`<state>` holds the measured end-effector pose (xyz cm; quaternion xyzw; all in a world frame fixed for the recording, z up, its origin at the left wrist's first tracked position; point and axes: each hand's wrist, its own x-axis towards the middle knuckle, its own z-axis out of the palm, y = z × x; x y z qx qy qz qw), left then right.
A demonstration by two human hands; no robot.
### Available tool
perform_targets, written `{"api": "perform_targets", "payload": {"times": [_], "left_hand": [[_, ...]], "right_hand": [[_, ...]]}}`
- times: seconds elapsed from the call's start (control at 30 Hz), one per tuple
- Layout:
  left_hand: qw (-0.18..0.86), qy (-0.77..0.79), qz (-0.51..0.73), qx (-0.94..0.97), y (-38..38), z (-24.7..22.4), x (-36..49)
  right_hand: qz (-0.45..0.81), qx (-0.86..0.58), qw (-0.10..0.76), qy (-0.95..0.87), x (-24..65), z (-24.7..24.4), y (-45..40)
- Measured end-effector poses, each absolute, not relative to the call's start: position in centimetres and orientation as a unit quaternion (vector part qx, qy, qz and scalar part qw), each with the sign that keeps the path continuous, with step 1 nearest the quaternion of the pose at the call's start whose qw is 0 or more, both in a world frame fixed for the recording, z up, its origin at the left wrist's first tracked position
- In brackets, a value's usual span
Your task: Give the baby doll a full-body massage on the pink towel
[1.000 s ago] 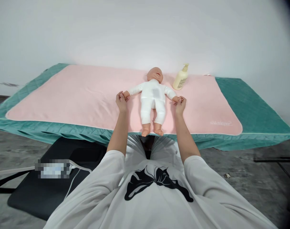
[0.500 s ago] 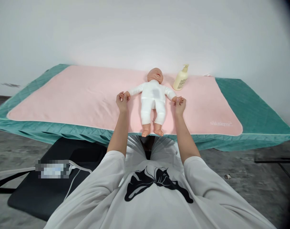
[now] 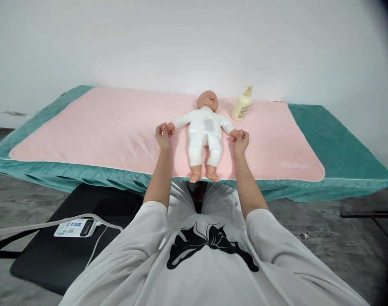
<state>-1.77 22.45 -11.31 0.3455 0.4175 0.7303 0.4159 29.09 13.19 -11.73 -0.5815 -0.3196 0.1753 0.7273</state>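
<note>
A baby doll point(image 3: 206, 131) in a white suit lies on its back on a pink mat point(image 3: 124, 127), its head toward the wall and its bare feet at the near edge. Both its arms are spread out to the sides. My left hand point(image 3: 163, 137) is closed around the doll's hand on the left. On the other side, my right hand point(image 3: 241, 141) grips the doll's other hand. My fingers partly cover both doll hands. A cream pump bottle point(image 3: 241, 106) stands on the mat to the right of the doll's head.
The mat lies over a green quilted cover point(image 3: 334, 140) on a table against a white wall point(image 3: 181, 42). Below at the left is a black seat point(image 3: 37, 263) bearing a white device point(image 3: 75, 228) with cables.
My fingers have shifted slightly on the doll's hands. The doll's body and the bottle have stayed in place.
</note>
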Motion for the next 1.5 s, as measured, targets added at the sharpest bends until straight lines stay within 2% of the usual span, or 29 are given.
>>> {"api": "perform_targets", "payload": {"times": [0.53,0.87,1.5], "left_hand": [[0.419,0.43,0.729,0.329,22.3,-11.3,-1.7],[0.423,0.408,0.735,0.338,22.2,-11.2,-1.8],[0.418,0.405,0.743,0.33,22.6,-11.5,-1.7]], "right_hand": [[0.187,-0.571,0.736,-0.312,30.4,-13.4,14.0],[0.152,-0.555,0.743,-0.342,31.2,-14.5,14.6],[0.164,-0.59,0.728,-0.307,29.2,-12.1,13.2]]}}
